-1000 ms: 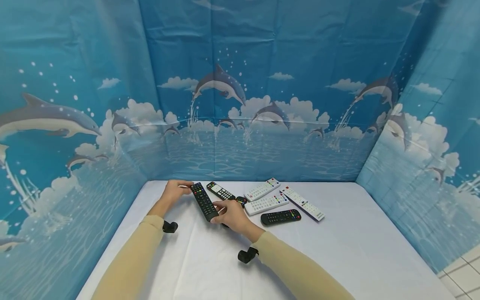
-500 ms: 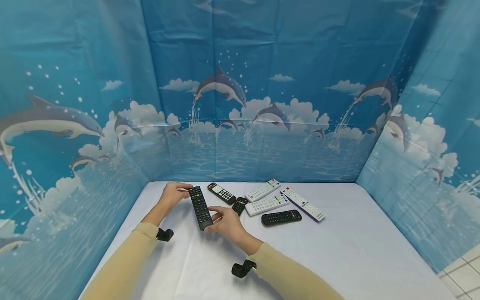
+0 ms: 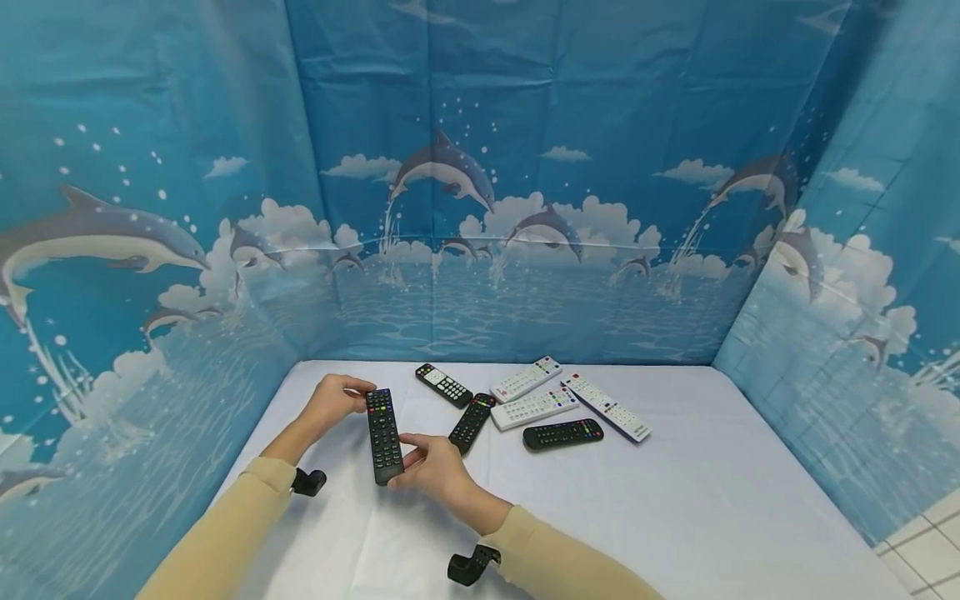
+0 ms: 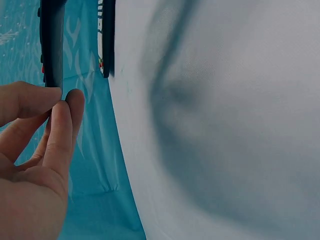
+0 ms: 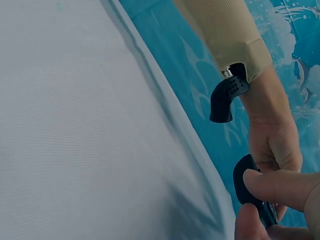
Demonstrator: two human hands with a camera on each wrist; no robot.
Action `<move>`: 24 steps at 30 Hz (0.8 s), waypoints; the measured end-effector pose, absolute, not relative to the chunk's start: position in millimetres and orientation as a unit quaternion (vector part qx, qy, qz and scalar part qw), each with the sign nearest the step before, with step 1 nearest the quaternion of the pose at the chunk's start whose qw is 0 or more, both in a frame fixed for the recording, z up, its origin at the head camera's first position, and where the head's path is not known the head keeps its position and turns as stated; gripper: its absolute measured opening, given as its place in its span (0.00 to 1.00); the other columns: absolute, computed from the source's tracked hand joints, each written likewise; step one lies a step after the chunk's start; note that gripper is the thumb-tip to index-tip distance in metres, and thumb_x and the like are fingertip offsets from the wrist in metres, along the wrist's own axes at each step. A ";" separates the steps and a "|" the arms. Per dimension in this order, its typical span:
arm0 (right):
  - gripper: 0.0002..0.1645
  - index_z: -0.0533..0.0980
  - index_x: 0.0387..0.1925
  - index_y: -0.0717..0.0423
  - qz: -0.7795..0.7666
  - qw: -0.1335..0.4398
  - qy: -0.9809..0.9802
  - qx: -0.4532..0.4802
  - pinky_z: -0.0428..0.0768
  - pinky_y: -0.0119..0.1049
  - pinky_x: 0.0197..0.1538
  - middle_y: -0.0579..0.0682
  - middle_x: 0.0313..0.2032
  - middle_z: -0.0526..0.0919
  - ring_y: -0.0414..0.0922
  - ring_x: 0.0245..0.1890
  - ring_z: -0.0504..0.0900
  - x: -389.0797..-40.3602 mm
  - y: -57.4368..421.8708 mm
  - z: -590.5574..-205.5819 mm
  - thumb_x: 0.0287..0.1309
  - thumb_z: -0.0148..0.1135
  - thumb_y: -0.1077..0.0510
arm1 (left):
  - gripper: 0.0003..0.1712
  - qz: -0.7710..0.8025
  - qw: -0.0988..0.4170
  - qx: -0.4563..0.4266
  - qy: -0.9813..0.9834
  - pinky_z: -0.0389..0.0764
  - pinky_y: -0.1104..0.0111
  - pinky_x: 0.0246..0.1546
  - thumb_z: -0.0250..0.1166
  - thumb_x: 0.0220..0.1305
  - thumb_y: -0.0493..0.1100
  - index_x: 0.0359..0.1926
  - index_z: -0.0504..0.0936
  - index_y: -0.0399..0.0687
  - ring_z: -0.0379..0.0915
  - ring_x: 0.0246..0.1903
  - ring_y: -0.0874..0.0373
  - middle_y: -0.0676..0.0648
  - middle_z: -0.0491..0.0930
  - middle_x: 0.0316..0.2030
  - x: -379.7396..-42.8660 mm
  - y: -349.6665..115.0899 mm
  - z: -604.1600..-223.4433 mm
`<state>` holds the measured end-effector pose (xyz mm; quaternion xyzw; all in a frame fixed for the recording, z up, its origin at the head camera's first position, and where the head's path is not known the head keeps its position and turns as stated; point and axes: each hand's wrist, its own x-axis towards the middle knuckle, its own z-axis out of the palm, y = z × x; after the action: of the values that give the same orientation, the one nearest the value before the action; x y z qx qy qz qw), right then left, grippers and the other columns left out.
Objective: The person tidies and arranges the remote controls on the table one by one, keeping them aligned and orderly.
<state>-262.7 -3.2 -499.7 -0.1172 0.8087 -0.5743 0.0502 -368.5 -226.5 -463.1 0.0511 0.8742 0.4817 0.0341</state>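
Observation:
A long black remote control (image 3: 385, 437) with rows of small buttons is held above the white table, its coloured buttons toward the far end. My left hand (image 3: 330, 406) pinches its far end; in the left wrist view, thumb and fingertips (image 4: 61, 112) meet at the end of the remote (image 4: 53, 45). My right hand (image 3: 438, 472) pinches the near end; the right wrist view has the thumb (image 5: 272, 186) lying against the remote's rounded end (image 5: 242, 177). Just right of my right fingers lies another black remote (image 3: 472, 422) on the table.
Behind lies a black remote with white buttons (image 3: 443, 385). Farther right are a white remote (image 3: 525, 379), a second white remote (image 3: 534, 409), a long white remote (image 3: 606, 407) and a short black remote (image 3: 562, 434). A blue dolphin curtain (image 3: 495, 308) borders the white table (image 3: 675, 500).
Both hands have moved the black remote toward the person and to the left, turning it nearly straight. The black remote by the right hand has come into fuller view. The other remotes stay put.

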 end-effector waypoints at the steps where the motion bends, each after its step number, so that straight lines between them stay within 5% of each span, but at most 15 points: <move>1: 0.45 0.80 0.60 0.55 -0.570 0.049 0.811 -0.122 0.80 0.32 0.31 0.44 0.27 0.84 0.38 0.25 0.81 -260.9 -4.8 -501.9 0.33 0.85 0.65 | 0.24 0.477 0.039 0.057 0.876 0.80 0.48 0.50 0.65 0.53 0.27 0.53 0.86 0.39 0.80 0.47 0.47 0.39 0.81 0.54 -366.9 -228.4 -463.3; 14: 0.55 0.72 0.67 0.60 -0.553 0.064 0.818 -0.142 0.78 0.29 0.30 0.42 0.24 0.82 0.36 0.23 0.79 -233.5 -27.2 -513.2 0.31 0.85 0.67 | 0.19 0.433 0.073 0.051 0.897 0.77 0.51 0.52 0.64 0.56 0.30 0.48 0.89 0.44 0.72 0.56 0.43 0.40 0.82 0.51 -350.8 -241.6 -468.0; 24: 0.59 0.68 0.69 0.66 -0.519 0.053 0.839 -0.152 0.76 0.27 0.30 0.39 0.21 0.79 0.34 0.20 0.75 -217.5 -38.6 -527.4 0.30 0.86 0.64 | 0.21 0.420 0.099 0.095 0.897 0.81 0.54 0.49 0.64 0.58 0.28 0.52 0.87 0.40 0.78 0.51 0.46 0.42 0.83 0.51 -339.2 -247.8 -483.1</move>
<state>-217.5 -38.6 -527.4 -0.1524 0.8395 -0.5189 0.0530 -339.2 -247.8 -483.1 0.0946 0.8974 0.4195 0.0990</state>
